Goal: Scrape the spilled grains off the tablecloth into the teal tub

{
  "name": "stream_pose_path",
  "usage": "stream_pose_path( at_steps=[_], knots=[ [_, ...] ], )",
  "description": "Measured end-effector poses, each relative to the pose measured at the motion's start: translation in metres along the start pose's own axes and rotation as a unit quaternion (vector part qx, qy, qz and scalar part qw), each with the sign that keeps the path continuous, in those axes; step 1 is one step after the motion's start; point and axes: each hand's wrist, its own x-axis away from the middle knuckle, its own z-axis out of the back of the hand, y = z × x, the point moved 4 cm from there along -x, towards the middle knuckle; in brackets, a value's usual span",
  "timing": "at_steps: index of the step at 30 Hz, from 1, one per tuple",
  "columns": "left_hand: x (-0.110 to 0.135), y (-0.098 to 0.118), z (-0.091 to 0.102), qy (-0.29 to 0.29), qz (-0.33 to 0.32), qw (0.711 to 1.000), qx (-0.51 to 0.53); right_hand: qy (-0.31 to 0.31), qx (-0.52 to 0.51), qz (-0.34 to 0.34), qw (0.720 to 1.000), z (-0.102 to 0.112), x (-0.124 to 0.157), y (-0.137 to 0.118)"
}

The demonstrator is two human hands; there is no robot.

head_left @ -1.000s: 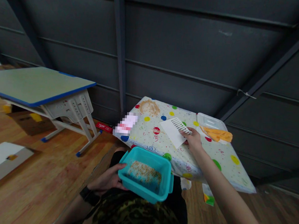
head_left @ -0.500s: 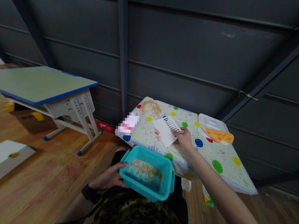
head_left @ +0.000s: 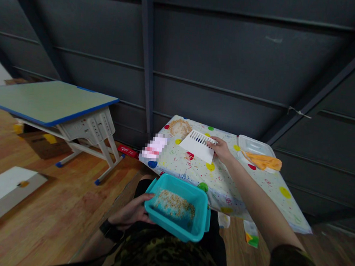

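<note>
Against the near edge of the table, my left hand (head_left: 135,210) grips the left end of a turquoise plastic bin (head_left: 175,229). Yellow kernels (head_left: 175,203) mixed with white grains lie on the bin's floor. My right hand (head_left: 221,149) is closed on the right side of a white slotted scraper (head_left: 198,150), a flat sheet with a row of slots along its far edge. The scraper is tilted over the tablecloth, just short of a pile of kernels and white grains (head_left: 180,128) at the table's far left corner. A few bits lie on the cloth near the scraper's lower edge.
The table wears a balloon-print cloth (head_left: 246,194). A clear plastic lid or tray (head_left: 254,144) and an orange cloth (head_left: 263,160) lie at its right end; a blurred-out pink item (head_left: 154,147) is at the left. A green-topped desk (head_left: 52,100) stands left, a dark wall (head_left: 216,50) behind.
My right hand has moved the scraper slightly away from me and turned it, so its slotted edge now faces the far side near the pile. My left hand still holds the bin.
</note>
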Motion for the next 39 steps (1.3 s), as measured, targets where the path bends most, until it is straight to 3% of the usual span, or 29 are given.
stream_pose_path(
  at_steps=[8,21,29,36,39],
  knots=[
    [0.001,0.001,-0.001,0.011,-0.009,0.999,-0.033,-0.051,0.014,0.006,0.999,-0.011,-0.012,0.0],
    [-0.005,-0.003,0.004,-0.001,-0.009,1.0,-0.016,-0.103,0.005,0.05,0.993,0.007,0.015,0.001],
    [-0.009,-0.007,0.006,-0.006,0.0,1.0,0.002,-0.045,0.014,0.048,0.998,0.029,0.037,0.009],
    [-0.008,-0.004,0.002,0.007,-0.001,1.0,-0.004,0.083,0.044,0.034,0.995,0.053,0.053,0.027],
    [-0.008,-0.005,0.0,0.006,-0.005,1.0,-0.001,0.074,0.051,0.022,0.996,0.05,0.061,0.033]
  ],
)
